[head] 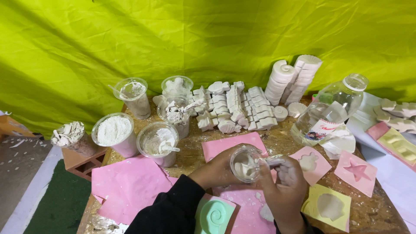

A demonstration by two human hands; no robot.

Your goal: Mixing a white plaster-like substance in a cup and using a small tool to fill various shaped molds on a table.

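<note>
Head camera looks down on a wooden table (286, 143) backed by a yellow-green sheet (208, 39). Low in the middle of the frame the left hand (219, 171) is wrapped around a small clear plastic cup (245, 164), which it holds tipped, mouth turned up and toward the camera, so its long axis leans from lower left to upper right. White paste lines the inside. The right hand (288, 184) is closed on the handle of a plastic spoon (268, 161); the spoon lies nearly level, its long axis running left to right, bowl end pointing left into the cup and handle end pointing right into the fingers.

Beneath the hands lies a pink sheet (247, 203), and a green spiral mould (214, 214) sits at the bottom edge. To the right lie a pink mould with a white filled shape (310, 162), a pink starfish mould (357, 171) and a yellow shell mould (329, 206).

In the left half of the frame stand several clear cups, one filled with white powder (113, 132), and one with a spoon in pale paste (158, 143). Rows of white cast figures (236, 108) fill the middle of the table, with two stacks of white shell casts (292, 78) behind them. A clear plastic bottle (331, 108) lies tilted at the right, its open neck pointing to the upper right.
</note>
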